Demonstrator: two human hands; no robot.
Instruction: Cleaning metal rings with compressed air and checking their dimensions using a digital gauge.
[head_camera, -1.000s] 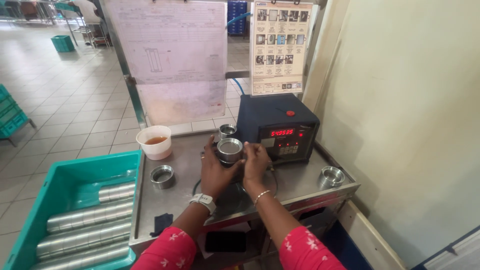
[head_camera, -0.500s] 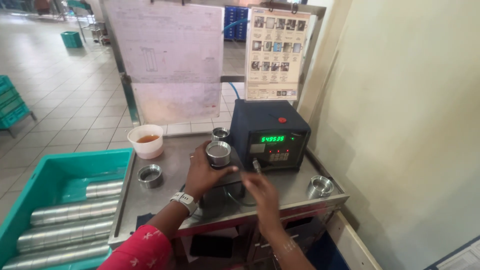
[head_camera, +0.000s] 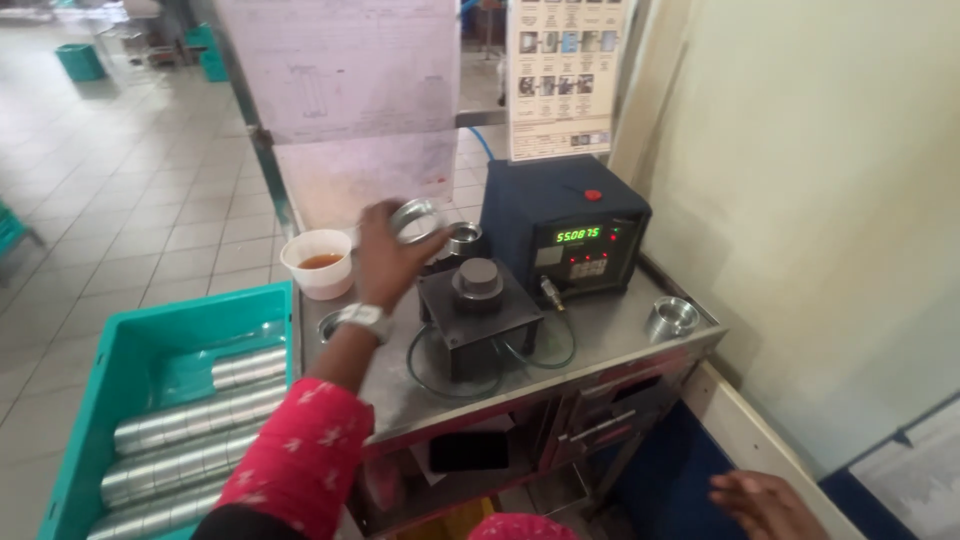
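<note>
– Left hand (head_camera: 385, 255): what's it doing?
– It's raised over the table (head_camera: 600, 330), fingers clamped on a metal ring (head_camera: 415, 218) and holding it in the air, up and to the left of the gauge block (head_camera: 480, 315).
– And the right hand (head_camera: 765, 505)?
– It's low at the bottom right, off the table, with the fingers slack and nothing in it as far as shows. The frame edge cuts part of it off.
– So where do things stand?
– The post (head_camera: 480, 280) on top of the block is bare, so no ring is seated there now. The meter (head_camera: 565, 235) behind it is lit and shows green digits. My guess is that the held ring is between the post and a resting place. I can't tell whether it has been measured.
– How much is left?
– Plenty, I'd judge. The crate (head_camera: 120, 400) to the left of the table holds long rows of stacked rings.
– Give me counts.
– There are four loose rings: the held one, one behind the block (head_camera: 462, 238), one near the table's right edge (head_camera: 670, 318), and one half hidden beside the wrist (head_camera: 325, 325).
– And the rows in the crate?
– At least three, perhaps four. The rings in them are too many and too blurred to count.
– Anything else?
– One white cup (head_camera: 318, 262) with amber liquid stands just left of the hand. There's one block, one meter and one watch (head_camera: 365, 317) on the left wrist. One dark phone (head_camera: 468, 452) lies on the shelf under the tabletop.
</note>
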